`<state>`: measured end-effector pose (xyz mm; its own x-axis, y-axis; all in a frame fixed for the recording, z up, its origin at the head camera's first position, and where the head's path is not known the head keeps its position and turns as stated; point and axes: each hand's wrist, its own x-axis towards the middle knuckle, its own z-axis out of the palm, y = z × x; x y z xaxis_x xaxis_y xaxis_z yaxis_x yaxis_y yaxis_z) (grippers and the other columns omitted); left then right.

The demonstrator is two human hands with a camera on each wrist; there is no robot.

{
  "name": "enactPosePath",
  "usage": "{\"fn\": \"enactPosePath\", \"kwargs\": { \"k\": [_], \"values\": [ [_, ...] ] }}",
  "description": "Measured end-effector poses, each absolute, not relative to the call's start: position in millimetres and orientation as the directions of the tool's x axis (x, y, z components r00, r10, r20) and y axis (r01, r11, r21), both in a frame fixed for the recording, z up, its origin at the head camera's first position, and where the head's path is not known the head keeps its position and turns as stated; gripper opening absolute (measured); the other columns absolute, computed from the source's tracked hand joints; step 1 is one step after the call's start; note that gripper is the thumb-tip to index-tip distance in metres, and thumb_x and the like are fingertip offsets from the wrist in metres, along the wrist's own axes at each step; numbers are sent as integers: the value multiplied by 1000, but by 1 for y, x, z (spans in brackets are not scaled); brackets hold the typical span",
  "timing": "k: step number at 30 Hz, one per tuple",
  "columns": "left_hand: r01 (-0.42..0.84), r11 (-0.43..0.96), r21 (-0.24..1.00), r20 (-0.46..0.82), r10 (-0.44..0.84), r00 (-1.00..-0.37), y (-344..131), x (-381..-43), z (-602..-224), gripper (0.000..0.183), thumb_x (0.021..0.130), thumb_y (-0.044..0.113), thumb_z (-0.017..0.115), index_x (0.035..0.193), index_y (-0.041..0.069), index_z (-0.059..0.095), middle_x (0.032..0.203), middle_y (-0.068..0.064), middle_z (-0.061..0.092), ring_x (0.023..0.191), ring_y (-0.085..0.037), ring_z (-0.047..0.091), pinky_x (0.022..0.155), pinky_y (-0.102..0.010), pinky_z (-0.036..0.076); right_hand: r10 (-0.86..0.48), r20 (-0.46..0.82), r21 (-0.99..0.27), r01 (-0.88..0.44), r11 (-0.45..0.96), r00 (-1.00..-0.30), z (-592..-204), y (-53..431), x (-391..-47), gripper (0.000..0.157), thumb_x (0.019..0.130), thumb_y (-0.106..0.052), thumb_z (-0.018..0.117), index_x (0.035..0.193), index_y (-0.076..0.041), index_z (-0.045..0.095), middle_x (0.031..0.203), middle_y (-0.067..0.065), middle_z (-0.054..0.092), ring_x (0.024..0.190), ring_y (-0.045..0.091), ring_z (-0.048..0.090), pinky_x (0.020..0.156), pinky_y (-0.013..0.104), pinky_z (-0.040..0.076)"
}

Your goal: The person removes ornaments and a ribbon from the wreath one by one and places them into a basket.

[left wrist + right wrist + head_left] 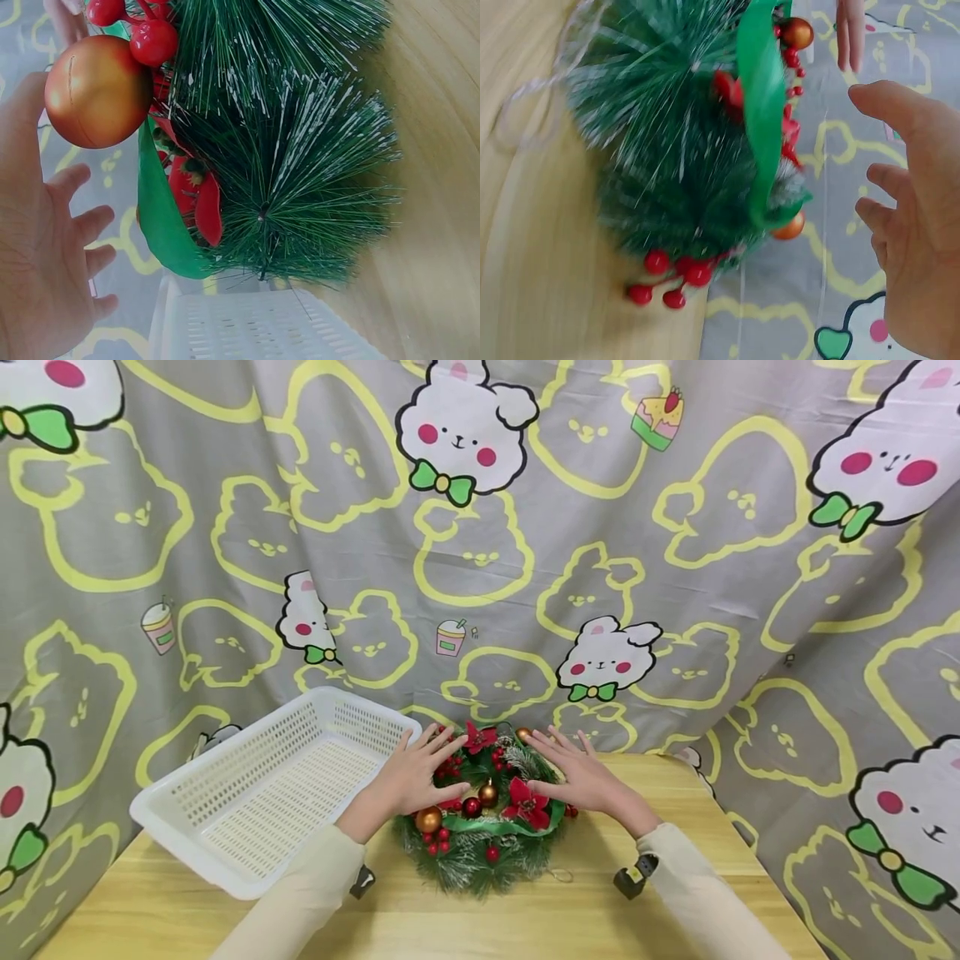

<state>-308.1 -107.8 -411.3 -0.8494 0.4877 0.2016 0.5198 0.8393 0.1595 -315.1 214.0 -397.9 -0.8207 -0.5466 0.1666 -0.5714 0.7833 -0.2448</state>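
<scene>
A Christmas wreath (483,860) of green, white-tipped needles lies on the wooden table. It carries red poinsettia flowers (527,804), red berries (697,272), a gold ball (97,91) and a green ribbon (161,217). Near its middle sit a dark red ball (472,807) and a copper-coloured ball (488,794). My left hand (412,774), fingers spread, is over the wreath's left side. On the opposite side my right hand (581,774) mirrors it, also with spread fingers. Neither hand grips anything; whether the fingertips touch the wreath is unclear.
A white perforated plastic basket (168,793) stands left of the wreath, close to my left forearm. A thin cord loop (560,875) lies on the table (450,931) by the wreath's front right. Behind the table hangs a grey patterned curtain (367,552).
</scene>
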Motion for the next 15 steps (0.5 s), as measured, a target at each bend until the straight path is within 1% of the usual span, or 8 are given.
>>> {"fn": "enactPosePath", "kwargs": {
  "k": [2,6,10,15],
  "values": [
    [520,840,156,201,489,-849,-109,-307,-412,82,95,71,51,162,29,29,169,-5,26,158,-35,18,122,-68,14,-552,176,-248,-580,776,-815,-399,219,-315,78,96,-52,64,162,-27,30,167,4,29,157,36,18,121,68,-4],
    [524,837,155,200,493,-847,-111,-306,-412,81,94,70,52,161,30,30,168,-6,28,157,-35,20,122,-67,14,-566,200,-242,-600,763,-800,-403,228,-316,75,96,-49,65,159,-22,36,165,9,35,156,38,22,121,69,-1],
    [536,830,152,200,505,-839,-111,-304,-413,80,95,68,54,161,30,31,167,-6,30,157,-35,21,123,-67,13,-567,216,-217,-605,766,-795,-406,236,-316,73,95,-48,67,158,-21,40,162,11,40,154,38,27,120,71,3],
    [562,811,163,215,527,-822,-112,-303,-415,78,95,64,57,159,26,37,164,-10,36,155,-38,26,122,-68,13,-570,225,-207,-610,765,-790,-411,241,-315,68,96,-43,68,156,-22,43,160,9,43,154,37,29,120,71,4]
  ]
}}
